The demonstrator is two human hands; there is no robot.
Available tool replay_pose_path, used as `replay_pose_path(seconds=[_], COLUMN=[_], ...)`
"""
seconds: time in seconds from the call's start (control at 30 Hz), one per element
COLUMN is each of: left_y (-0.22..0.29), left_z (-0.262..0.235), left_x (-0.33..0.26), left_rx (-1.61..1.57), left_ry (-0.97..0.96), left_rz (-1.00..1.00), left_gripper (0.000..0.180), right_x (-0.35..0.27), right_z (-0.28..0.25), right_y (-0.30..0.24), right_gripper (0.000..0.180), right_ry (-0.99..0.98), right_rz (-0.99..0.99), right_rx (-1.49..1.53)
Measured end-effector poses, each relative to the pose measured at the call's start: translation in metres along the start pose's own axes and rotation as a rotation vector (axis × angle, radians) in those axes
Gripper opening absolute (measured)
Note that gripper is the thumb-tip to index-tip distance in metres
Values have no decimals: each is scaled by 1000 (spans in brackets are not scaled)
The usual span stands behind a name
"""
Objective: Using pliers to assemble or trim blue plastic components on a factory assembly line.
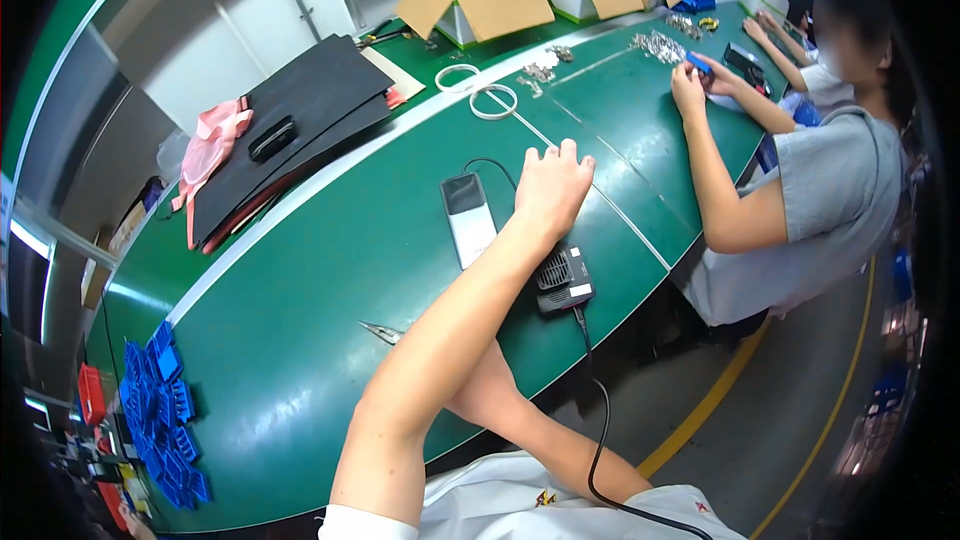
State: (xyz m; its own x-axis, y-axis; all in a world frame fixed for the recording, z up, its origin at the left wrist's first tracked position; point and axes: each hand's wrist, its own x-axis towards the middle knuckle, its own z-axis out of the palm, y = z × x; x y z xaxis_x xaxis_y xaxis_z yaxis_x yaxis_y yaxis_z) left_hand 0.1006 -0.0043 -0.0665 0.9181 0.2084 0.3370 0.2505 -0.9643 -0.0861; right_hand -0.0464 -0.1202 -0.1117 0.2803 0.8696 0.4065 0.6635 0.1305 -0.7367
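My arms cross over the green table. My left hand point(553, 188) reaches to the far right with its fingers curled down; anything in them is hidden. Just left of it lies a flat white device with a dark screen point(468, 218), a thin black cable running from its top toward my hand. Under my left wrist sits a black vented box point(565, 278) with a thick cable point(600, 410) leading down. My right hand point(484, 388) is mostly covered by my left forearm, its fingers hidden. Pointed pliers jaws point(379, 332) show beyond that forearm; the handles are out of sight.
Blue plastic parts point(160, 415) lie heaped at the left. Black sheets point(300, 130) carry a black case and pink cloth. White rings point(493, 102), small metal parts point(658, 46) and open cartons point(478, 2) stand farther back. A co-worker point(800, 190) sits at right holding a blue piece.
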Motion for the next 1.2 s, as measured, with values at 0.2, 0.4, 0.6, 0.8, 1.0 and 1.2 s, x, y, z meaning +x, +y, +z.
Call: replay_pose_path(seconds=[0.2,0.4,0.6,0.8,1.0,1.2], left_y=[-41,-85,-97,-95,-93,-89], left_z=[-101,-144,-124,-106,-110,-120], left_x=[-90,-276,-347,-357,-357,-361], left_rx=[-757,-923,-1174,-983,-873,-799], left_ry=[590,489,506,484,576,658], left_rz=[-124,-550,-787,-715,-695,-658], left_gripper=[43,33,30,30,27,26], right_x=[-2,-4,-7,-38,-37,-34], right_z=[-2,-2,-10,-10,6,22], right_y=[-3,-4,-2,-27,-71,-71], right_gripper=[25,26,20,28,18,20], right_ry=[19,55,43,-100,-326,-414], right_rz=[-95,15,138,410,420,361], right_rx=[-162,-64,428,984,784,610])
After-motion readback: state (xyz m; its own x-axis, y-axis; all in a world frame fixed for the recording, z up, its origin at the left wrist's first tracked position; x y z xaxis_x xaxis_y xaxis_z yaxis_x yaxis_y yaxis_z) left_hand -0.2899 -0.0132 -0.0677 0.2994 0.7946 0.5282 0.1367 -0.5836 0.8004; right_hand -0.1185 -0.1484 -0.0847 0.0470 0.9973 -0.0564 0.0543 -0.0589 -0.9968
